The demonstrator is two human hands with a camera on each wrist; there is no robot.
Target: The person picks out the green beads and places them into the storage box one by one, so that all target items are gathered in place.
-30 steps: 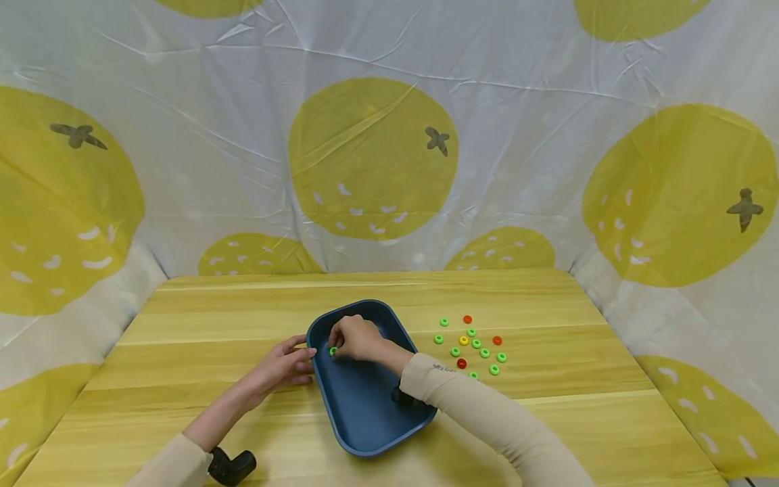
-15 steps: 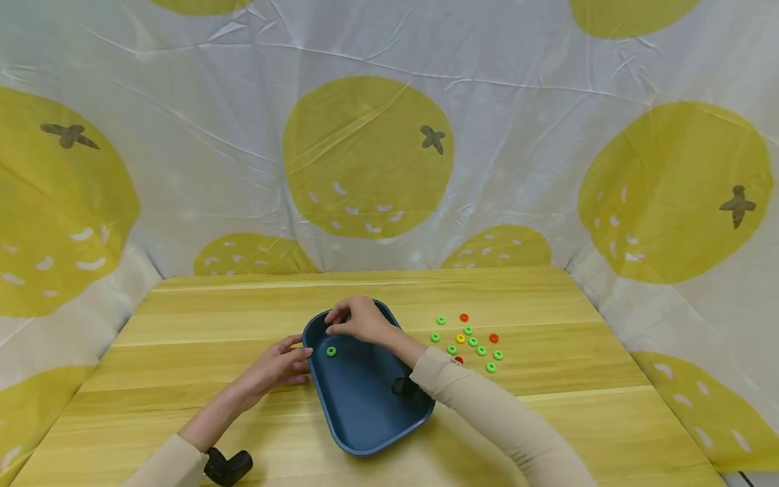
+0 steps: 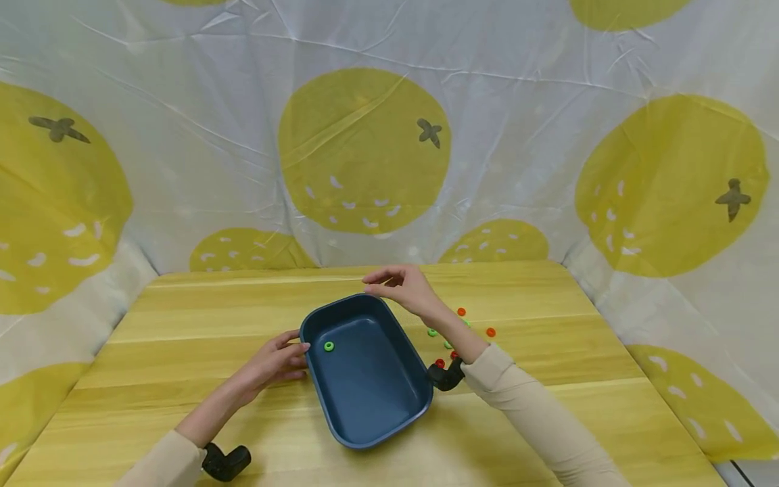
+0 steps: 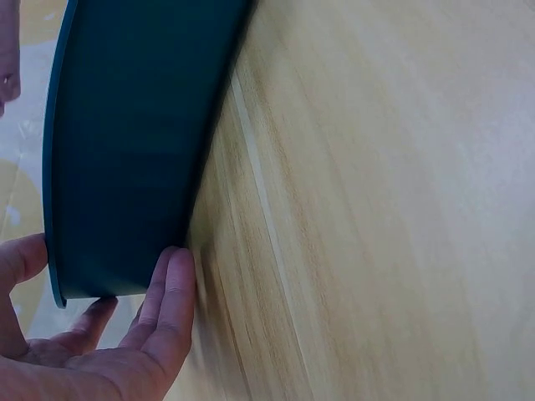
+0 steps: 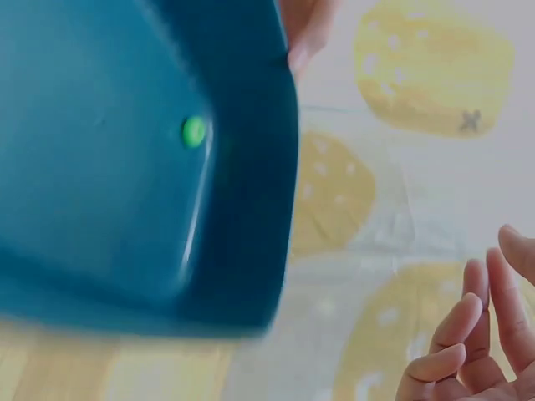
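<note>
Head view: The blue tray (image 3: 368,382) stood on the wooden table (image 3: 182,352), turned slightly from square with the table edge. One green ring (image 3: 329,350) lay on its floor, near the left wall towards the far end. The left hand (image 3: 274,362) rested against the tray's left side, thumb at the rim. The right hand (image 3: 409,291) was raised near the far right corner, released, its fingers extended. Further green rings (image 3: 432,332) and red rings (image 3: 490,332) lay on the table right of the tray, partly hidden by the right forearm. A black device (image 3: 226,463) was located at the left sleeve (image 3: 167,463). A printed cloth (image 3: 505,169) hung behind the table.

Left wrist view: The left thumb (image 4: 25,259) touched the rim. Two straight fingers (image 4: 171,292) pressed on the outer wall; the hand was not clenched.

Right wrist view: The right hand was positioned apart from the tray, thumb separated from the fingers. The green ring appeared blurred on the tray floor, beside the end wall.
</note>
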